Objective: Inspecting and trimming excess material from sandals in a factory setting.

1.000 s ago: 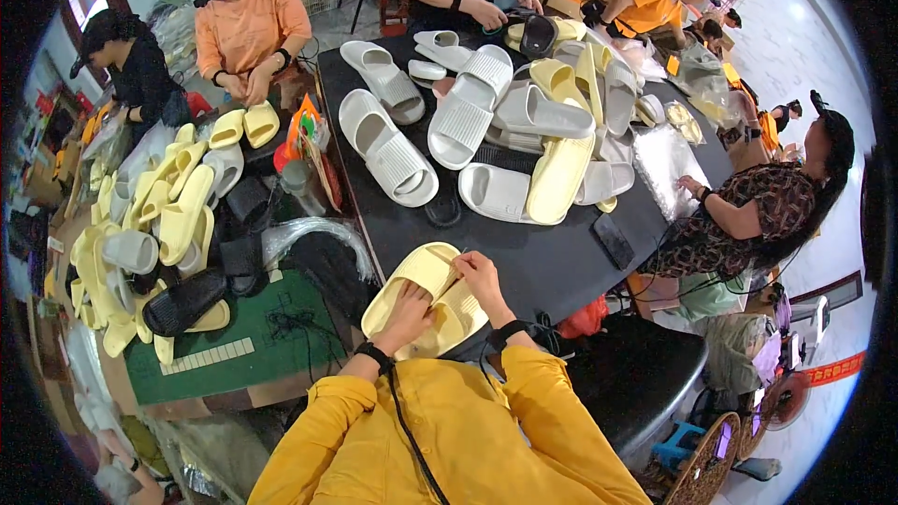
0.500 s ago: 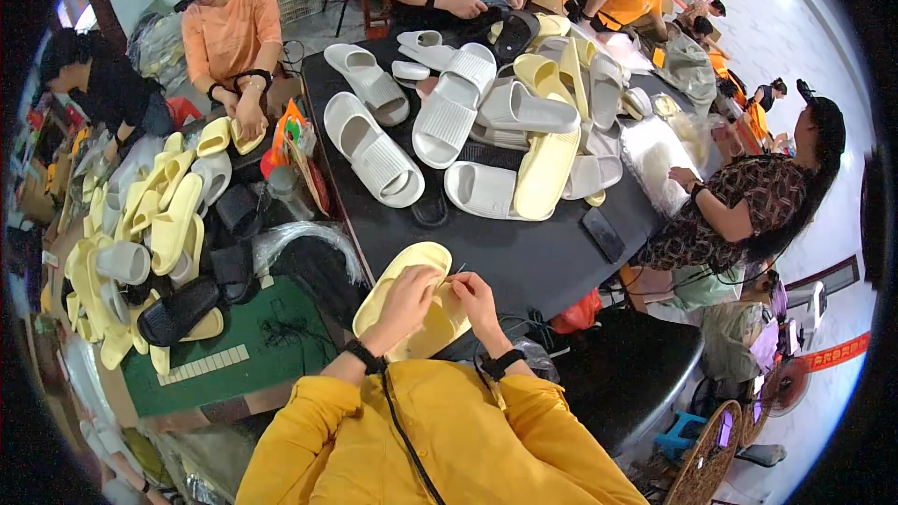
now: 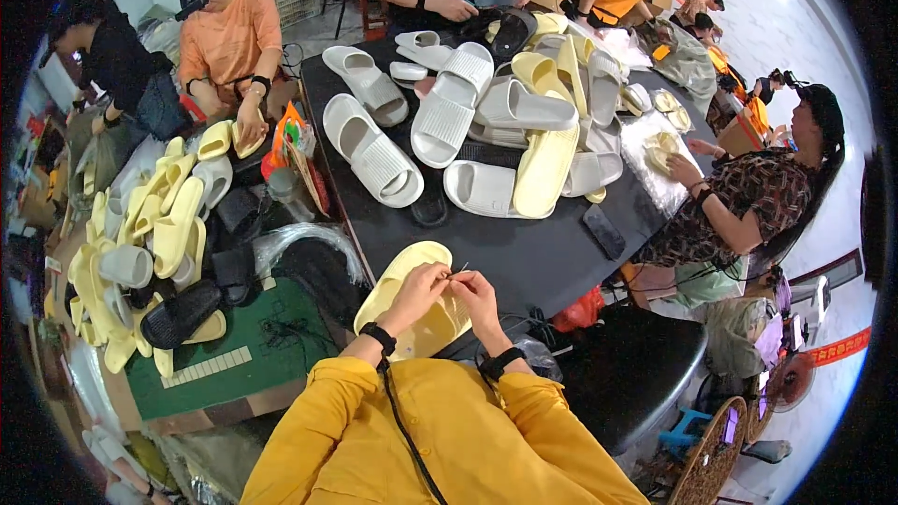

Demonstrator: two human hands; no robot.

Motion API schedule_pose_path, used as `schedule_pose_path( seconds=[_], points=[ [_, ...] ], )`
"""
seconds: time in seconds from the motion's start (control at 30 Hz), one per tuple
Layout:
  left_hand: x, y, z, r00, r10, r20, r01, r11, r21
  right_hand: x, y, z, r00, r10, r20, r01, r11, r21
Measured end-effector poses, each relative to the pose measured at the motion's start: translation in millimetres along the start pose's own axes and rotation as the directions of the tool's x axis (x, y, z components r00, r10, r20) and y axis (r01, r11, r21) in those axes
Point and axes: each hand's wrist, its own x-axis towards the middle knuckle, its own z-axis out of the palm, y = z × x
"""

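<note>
A pale yellow slipper [image 3: 412,304] is lying at the near edge of the black counter [image 3: 524,257], and both hands are working on top of it. The left hand [image 3: 418,286] is resting across the slipper's middle, its fingers [image 3: 440,271] curling shut toward the right hand [image 3: 475,295], whose fingers are pinching a thin, small thing too tiny to identify just above the slipper's far side. Beyond the slipper, toward the counter's middle, a heap of slippers [image 3: 496,117] is lying: roughly eight white ones and about four yellow ones, overlapping so the count is uncertain. One dark phone [image 3: 604,231] is lying to the right of the slipper. To its left, off the counter, a second pile of yellow slippers [image 3: 140,243] is spreading beside a green mat [image 3: 234,355].
</note>
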Motion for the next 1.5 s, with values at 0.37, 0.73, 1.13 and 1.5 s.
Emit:
schedule_pose_path(
  seconds=[0.37, 0.73, 1.13, 1.5],
  points=[
    [-2, 4, -8, 0.997, -0.073, -0.006, 0.073, 0.995, -0.066, -4, -4, -1, 0.998, -0.020, -0.064, 0.026, 0.995, 0.096],
    [-4, 2, -6, 0.986, -0.145, -0.081, 0.123, 0.965, -0.233, -2, 4, -9, 0.994, 0.021, -0.108, 0.006, 0.968, 0.250],
    [-4, -6, -7, 0.992, -0.120, -0.025, 0.113, 0.972, -0.207, -2, 3, -10, 0.997, 0.057, -0.050, -0.044, 0.970, 0.240],
    [-3, -2, -8, 0.991, -0.129, 0.026, 0.132, 0.972, -0.193, -5, -6, -5, 0.999, 0.007, 0.036, -0.011, 0.993, 0.117]
  ],
)
